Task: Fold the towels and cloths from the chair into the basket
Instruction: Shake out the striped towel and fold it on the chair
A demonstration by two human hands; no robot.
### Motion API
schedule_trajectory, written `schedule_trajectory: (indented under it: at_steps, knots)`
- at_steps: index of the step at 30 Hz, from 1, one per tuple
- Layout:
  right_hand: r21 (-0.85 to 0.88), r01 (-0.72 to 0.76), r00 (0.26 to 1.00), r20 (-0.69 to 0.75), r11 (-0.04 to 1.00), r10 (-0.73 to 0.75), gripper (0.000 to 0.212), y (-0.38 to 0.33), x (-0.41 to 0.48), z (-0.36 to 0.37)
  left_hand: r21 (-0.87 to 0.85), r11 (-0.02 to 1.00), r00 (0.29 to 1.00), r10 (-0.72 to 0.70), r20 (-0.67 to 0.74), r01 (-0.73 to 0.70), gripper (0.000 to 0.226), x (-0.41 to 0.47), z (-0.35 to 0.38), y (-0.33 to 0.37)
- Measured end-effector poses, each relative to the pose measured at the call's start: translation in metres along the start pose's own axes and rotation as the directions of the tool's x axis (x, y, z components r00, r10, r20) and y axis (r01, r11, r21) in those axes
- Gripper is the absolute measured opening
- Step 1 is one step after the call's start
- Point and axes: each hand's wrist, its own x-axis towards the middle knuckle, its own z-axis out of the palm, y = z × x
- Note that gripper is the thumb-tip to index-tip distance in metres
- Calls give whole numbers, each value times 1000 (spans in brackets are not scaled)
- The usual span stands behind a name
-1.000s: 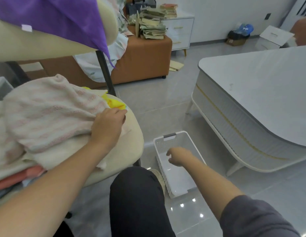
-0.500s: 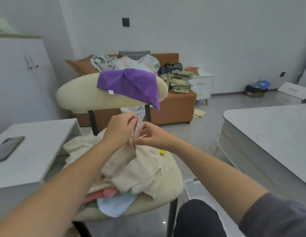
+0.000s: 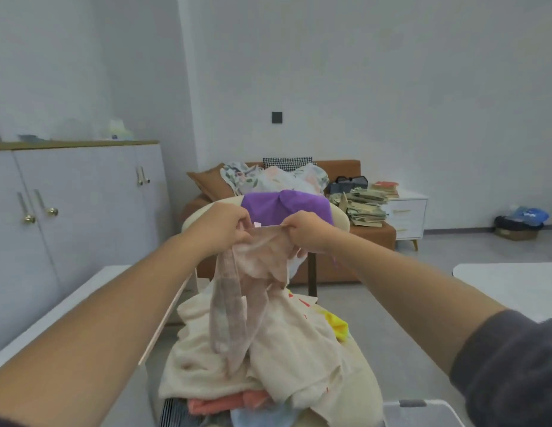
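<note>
A: Which item, and where is it?
B: Pale pink towel [image 3: 262, 257], lifted over the chair [image 3: 359, 394]. Its top hem is stretched between both hands. The rest hangs bunched and twisted, with the lower end down on the cream pile [image 3: 287, 349] on the seat.
A: How will it handle?
B: Looks soft, light and limp, with no stiffness. It sags and twists, so a fold probably won't hold unless it's pinched or laid flat. Not fragile. Best hold is the two top corners, so I'd slide outward along the hem.
A: Hands?
B: Left hand [image 3: 221, 226] has curled fingers and pinches the hem's left end. Right hand [image 3: 305, 231] does the same at the right end. They're near each other with a short taut span between, and they hold nothing else.
A: Basket?
B: White basket [image 3: 422, 409], only a corner shows, just beside the seat. Can't see inside. Purple cloth [image 3: 287, 206] is draped on the chair back, and the hands are not on it.
</note>
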Motion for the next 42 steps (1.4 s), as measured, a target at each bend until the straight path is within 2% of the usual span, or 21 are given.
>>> schedule_trajectory:
  at_steps: [2, 5, 7, 9, 13, 16, 23, 27, 30, 34, 39, 42]
  knots:
    - [-86, 18, 1000, -19, 996, -19, 36, -15, 3, -22, 84, 995, 998, -61, 21, 59, 2, 6, -18, 0]
    - [-108, 39, 993, -104, 993, -51, 35, -38, 7, -53, 235, 958, 979, -190, 79, 167, 10, 14, -44, 4]
    - [-151, 22, 981, -189, 988, -51, 30, -48, 9, -75, 299, 925, 958, -272, 88, 236, 7, 15, -63, 3]
    - [-169, 1, 958, -282, 986, -49, 26, -52, 8, -99, 256, 917, 945, -324, 35, 305, 10, 14, -80, -3]
    - [-110, -5, 904, -425, 994, -42, 32, -57, -1, -132, 137, 921, 929, -352, -112, 365, 34, 9, -110, -10]
    - [-122, 20, 871, -484, 992, -77, 30, -67, -11, -149, 140, 912, 915, -359, -183, 385, 20, 5, -129, -11]
    - [-31, 14, 785, -619, 999, -30, 28, -90, -37, -199, 129, 898, 868, -359, -343, 422, 14, -12, -190, -10]
    - [12, 9, 749, -662, 1000, 1, 30, -89, -54, -207, -20, 897, 817, -412, -404, 442, 13, -23, -201, -16]
    - [129, 80, 700, -713, 988, 37, 40, -87, -64, -208, -134, 919, 780, -386, -492, 371, 17, -32, -203, -10]
    - [273, 207, 668, -741, 939, 68, 39, -85, -73, -209, -43, 932, 689, -297, -661, 361, 21, -41, -208, -6]
    - [283, 148, 697, -709, 948, 103, 33, -72, -61, -199, -93, 920, 689, -349, -635, 380, 21, -26, -198, -13]
    - [352, 90, 726, -664, 932, 181, 27, -46, -33, -178, -251, 894, 727, -449, -520, 372, 22, -5, -168, -25]
